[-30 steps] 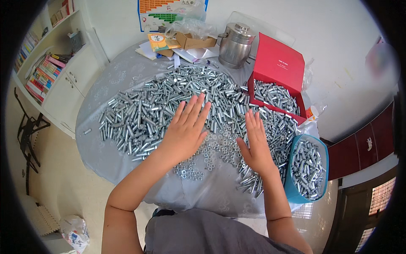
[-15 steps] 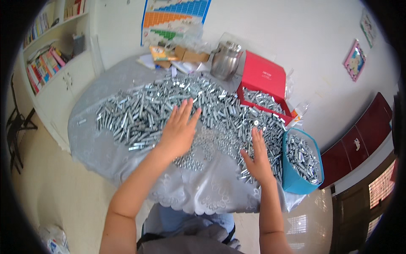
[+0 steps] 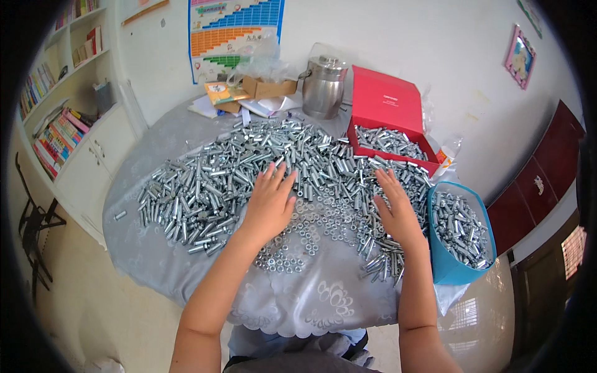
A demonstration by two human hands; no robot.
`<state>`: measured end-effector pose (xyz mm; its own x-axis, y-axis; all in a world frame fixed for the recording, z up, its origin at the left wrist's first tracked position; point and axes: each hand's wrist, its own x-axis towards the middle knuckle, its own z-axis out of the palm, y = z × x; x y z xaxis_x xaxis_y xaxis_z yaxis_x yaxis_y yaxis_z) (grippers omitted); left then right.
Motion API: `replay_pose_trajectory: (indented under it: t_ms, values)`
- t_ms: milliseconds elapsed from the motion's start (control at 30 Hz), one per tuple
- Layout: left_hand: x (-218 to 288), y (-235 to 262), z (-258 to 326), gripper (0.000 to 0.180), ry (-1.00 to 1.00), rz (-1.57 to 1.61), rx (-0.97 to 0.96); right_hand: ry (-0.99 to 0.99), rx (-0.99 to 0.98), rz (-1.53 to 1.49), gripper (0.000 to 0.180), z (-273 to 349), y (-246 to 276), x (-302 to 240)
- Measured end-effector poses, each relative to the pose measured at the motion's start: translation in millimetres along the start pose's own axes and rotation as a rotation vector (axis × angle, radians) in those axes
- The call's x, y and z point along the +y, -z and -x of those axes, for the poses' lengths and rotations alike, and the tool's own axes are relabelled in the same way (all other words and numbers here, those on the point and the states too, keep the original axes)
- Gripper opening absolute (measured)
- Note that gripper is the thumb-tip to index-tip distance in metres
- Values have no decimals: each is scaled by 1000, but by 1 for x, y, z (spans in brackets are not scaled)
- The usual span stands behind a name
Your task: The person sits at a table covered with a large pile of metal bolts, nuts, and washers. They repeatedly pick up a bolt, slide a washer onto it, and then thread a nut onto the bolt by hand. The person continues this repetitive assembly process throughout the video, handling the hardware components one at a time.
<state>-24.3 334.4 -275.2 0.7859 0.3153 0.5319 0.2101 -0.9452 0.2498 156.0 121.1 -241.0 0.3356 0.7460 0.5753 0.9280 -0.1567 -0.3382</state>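
A wide heap of shiny metal bolts, many of them sleeve-like, spreads over the round table. In front of it lie loose hex nuts and small washers. My left hand is open, palm down and fingers apart, at the near edge of the heap beside the nuts. Over the bolts on the right, my right hand is open too, its fingers stretched forward. Neither hand holds anything. Whether the fingertips touch the bolts, I cannot tell.
A blue bin full of bolts stands at the right edge. Behind are an open red box with more bolts, a steel pot, a cardboard box and papers. A grey cloth covers the table. A bookshelf stands left.
My right hand has moved forward, farther over the bolts on the right. My left hand has stayed near the same spot by the nuts. The whole view has shifted slightly.
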Motion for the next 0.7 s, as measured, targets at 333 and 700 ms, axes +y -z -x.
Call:
replay_pose_trajectory:
  t_ms: [333, 700]
  values:
    - [-2, -59, -26, 38, -108, -3, -41, -289, -51, -27, 35, 18, 5, 22]
    - [-1, -51, -18, 22, -110, 143, -93, -210, -177, -51, 27, 20, -2, 8]
